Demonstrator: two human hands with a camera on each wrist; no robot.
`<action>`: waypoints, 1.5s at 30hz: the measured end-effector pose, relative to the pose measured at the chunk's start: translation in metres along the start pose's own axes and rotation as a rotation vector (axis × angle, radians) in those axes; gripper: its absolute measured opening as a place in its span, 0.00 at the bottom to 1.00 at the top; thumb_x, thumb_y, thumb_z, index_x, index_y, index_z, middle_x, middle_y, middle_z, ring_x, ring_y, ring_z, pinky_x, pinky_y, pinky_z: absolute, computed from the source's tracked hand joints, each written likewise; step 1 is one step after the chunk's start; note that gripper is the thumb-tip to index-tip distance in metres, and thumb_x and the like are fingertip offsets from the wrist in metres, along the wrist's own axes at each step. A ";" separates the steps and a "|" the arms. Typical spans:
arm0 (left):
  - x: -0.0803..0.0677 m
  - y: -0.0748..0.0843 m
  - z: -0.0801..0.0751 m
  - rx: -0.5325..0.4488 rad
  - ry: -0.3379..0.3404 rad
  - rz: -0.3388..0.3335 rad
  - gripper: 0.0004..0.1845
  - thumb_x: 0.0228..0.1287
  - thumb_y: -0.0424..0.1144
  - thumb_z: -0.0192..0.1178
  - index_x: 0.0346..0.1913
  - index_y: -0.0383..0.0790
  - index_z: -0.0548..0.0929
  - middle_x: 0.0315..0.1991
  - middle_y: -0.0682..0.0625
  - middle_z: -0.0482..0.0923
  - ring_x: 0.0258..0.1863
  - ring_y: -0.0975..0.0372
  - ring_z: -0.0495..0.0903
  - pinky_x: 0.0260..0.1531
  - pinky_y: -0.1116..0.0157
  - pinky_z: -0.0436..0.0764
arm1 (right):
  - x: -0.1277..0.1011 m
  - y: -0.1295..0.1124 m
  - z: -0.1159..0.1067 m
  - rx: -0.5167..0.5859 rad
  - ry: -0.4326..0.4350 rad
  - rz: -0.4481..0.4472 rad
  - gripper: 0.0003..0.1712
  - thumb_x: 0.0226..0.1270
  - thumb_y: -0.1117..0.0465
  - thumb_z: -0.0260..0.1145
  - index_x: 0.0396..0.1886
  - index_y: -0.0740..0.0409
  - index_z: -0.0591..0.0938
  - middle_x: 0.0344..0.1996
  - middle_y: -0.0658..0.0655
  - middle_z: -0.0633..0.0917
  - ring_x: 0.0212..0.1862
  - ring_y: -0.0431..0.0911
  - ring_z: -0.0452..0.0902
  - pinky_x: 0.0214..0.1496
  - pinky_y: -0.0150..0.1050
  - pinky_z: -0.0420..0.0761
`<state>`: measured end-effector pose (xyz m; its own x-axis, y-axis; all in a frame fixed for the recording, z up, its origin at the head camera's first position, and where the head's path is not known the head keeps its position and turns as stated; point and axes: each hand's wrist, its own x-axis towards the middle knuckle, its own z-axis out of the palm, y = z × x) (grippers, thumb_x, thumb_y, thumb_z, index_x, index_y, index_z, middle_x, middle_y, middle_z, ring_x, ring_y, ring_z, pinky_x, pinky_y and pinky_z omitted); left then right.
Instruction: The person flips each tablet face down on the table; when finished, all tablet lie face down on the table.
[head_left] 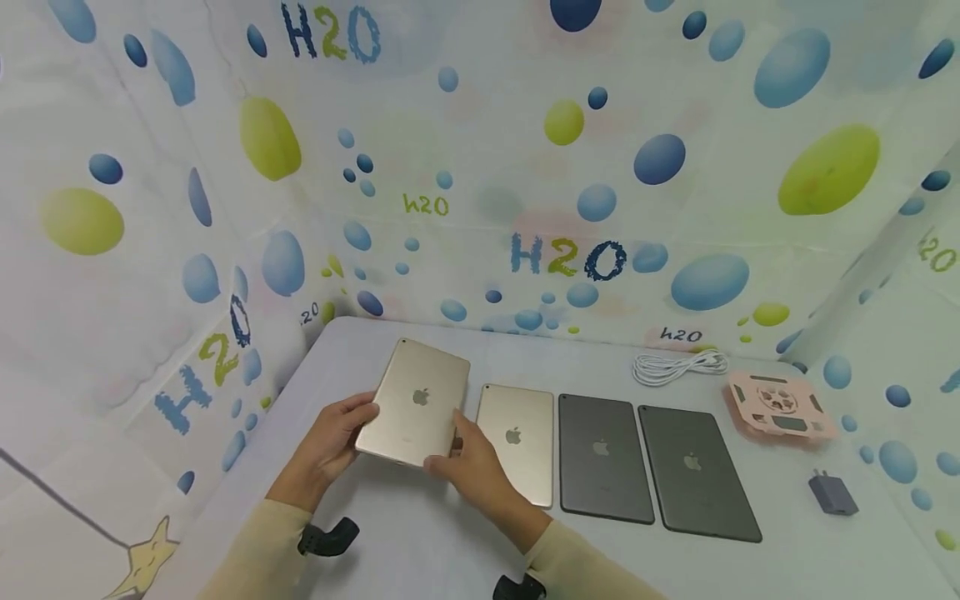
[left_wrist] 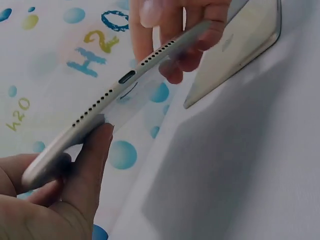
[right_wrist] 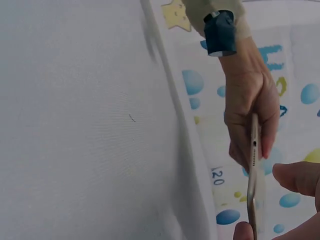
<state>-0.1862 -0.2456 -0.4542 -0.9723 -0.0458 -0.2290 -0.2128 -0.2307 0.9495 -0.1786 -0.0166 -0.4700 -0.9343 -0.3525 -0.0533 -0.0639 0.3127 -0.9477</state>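
Both hands hold a gold tablet (head_left: 416, 404) back-up, lifted off the table (head_left: 420, 533) and tilted. The left hand (head_left: 330, 442) grips its left edge, thumb on top and fingers curled underneath; the right hand (head_left: 472, 467) pinches its lower right corner, thumb over the back. In the left wrist view the tablet's bottom edge (left_wrist: 115, 87) shows its port and speaker holes, with the left thumb (left_wrist: 92, 165) pressed against that edge.

Taking the held tablet as the landmark: a second gold tablet (head_left: 521, 437) lies flat on the table just to its right, partly behind the right hand. Further right lie two dark grey tablets (head_left: 603, 458) (head_left: 697, 471), side by side, logos up. Well to its right, near the back wall, sits a coiled white cable (head_left: 675, 365), beside that a pink stand (head_left: 780, 404), and in front of the stand a small grey charger (head_left: 832, 492)
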 end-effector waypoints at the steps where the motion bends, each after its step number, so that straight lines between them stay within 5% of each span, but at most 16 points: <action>1: 0.001 -0.002 -0.001 0.014 0.015 -0.006 0.26 0.71 0.31 0.52 0.68 0.25 0.62 0.60 0.38 0.71 0.49 0.64 0.79 0.48 0.67 0.80 | 0.001 0.000 0.001 0.011 0.003 0.008 0.52 0.56 0.54 0.71 0.75 0.63 0.55 0.58 0.61 0.74 0.52 0.47 0.76 0.49 0.39 0.80; 5: 0.008 -0.009 -0.002 0.143 0.082 -0.022 0.24 0.70 0.32 0.53 0.65 0.25 0.67 0.60 0.35 0.70 0.48 0.61 0.78 0.45 0.67 0.81 | 0.001 0.001 0.002 0.051 0.003 0.021 0.52 0.57 0.54 0.70 0.74 0.66 0.54 0.60 0.65 0.73 0.57 0.52 0.74 0.54 0.44 0.79; 12: 0.015 -0.019 0.000 0.570 0.179 -0.042 0.20 0.69 0.35 0.56 0.59 0.28 0.75 0.52 0.36 0.77 0.43 0.56 0.78 0.39 0.65 0.80 | 0.003 0.006 -0.001 0.103 0.000 0.045 0.48 0.60 0.55 0.67 0.74 0.68 0.54 0.63 0.65 0.72 0.64 0.55 0.68 0.64 0.53 0.69; 16: 0.015 -0.024 0.000 0.692 0.195 -0.035 0.19 0.68 0.34 0.56 0.57 0.27 0.77 0.50 0.37 0.79 0.42 0.55 0.78 0.39 0.63 0.80 | 0.003 0.009 -0.002 0.145 -0.011 0.060 0.49 0.59 0.58 0.67 0.72 0.73 0.53 0.63 0.67 0.71 0.65 0.56 0.68 0.66 0.53 0.68; 20: 0.014 -0.029 0.000 0.732 0.212 -0.033 0.19 0.67 0.35 0.57 0.56 0.27 0.78 0.50 0.36 0.79 0.43 0.54 0.78 0.40 0.61 0.80 | 0.004 0.011 -0.002 0.165 -0.023 0.060 0.41 0.58 0.61 0.67 0.67 0.74 0.63 0.54 0.63 0.77 0.53 0.49 0.74 0.51 0.41 0.79; 23: 0.013 -0.031 0.000 0.746 0.224 -0.031 0.18 0.66 0.35 0.58 0.55 0.27 0.79 0.49 0.37 0.80 0.42 0.55 0.79 0.40 0.60 0.80 | 0.005 0.012 -0.002 0.180 -0.038 0.052 0.32 0.58 0.61 0.66 0.60 0.72 0.69 0.44 0.58 0.78 0.43 0.45 0.74 0.38 0.35 0.77; 29: 0.013 -0.032 0.002 0.770 0.220 -0.020 0.16 0.64 0.34 0.59 0.53 0.28 0.81 0.48 0.37 0.81 0.40 0.56 0.80 0.38 0.61 0.81 | 0.007 0.014 -0.005 0.263 -0.064 0.064 0.33 0.61 0.61 0.64 0.64 0.70 0.68 0.54 0.62 0.79 0.51 0.46 0.78 0.54 0.38 0.79; 36: 0.012 -0.031 0.006 0.791 0.202 -0.023 0.16 0.64 0.33 0.58 0.52 0.27 0.81 0.48 0.35 0.81 0.42 0.54 0.82 0.39 0.60 0.82 | 0.003 0.011 -0.008 0.231 -0.059 0.094 0.29 0.61 0.57 0.64 0.58 0.69 0.72 0.53 0.62 0.78 0.49 0.47 0.75 0.52 0.44 0.78; 41: 0.011 -0.032 0.006 0.801 0.198 -0.029 0.16 0.63 0.34 0.58 0.51 0.27 0.81 0.47 0.36 0.81 0.43 0.54 0.82 0.41 0.59 0.82 | 0.000 0.007 -0.009 0.280 -0.077 0.151 0.42 0.63 0.55 0.63 0.69 0.74 0.58 0.67 0.74 0.63 0.65 0.64 0.65 0.63 0.57 0.70; 45: 0.008 -0.032 0.003 0.819 0.200 -0.028 0.17 0.63 0.35 0.58 0.51 0.27 0.81 0.47 0.37 0.81 0.42 0.55 0.81 0.41 0.58 0.82 | -0.002 0.004 -0.008 0.311 -0.095 0.182 0.47 0.65 0.54 0.62 0.72 0.75 0.50 0.70 0.77 0.55 0.68 0.67 0.59 0.65 0.60 0.64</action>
<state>-0.1878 -0.2355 -0.4858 -0.9467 -0.2398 -0.2151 -0.3142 0.5402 0.7807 -0.1794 -0.0071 -0.4711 -0.8827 -0.4009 -0.2452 0.2239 0.1000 -0.9695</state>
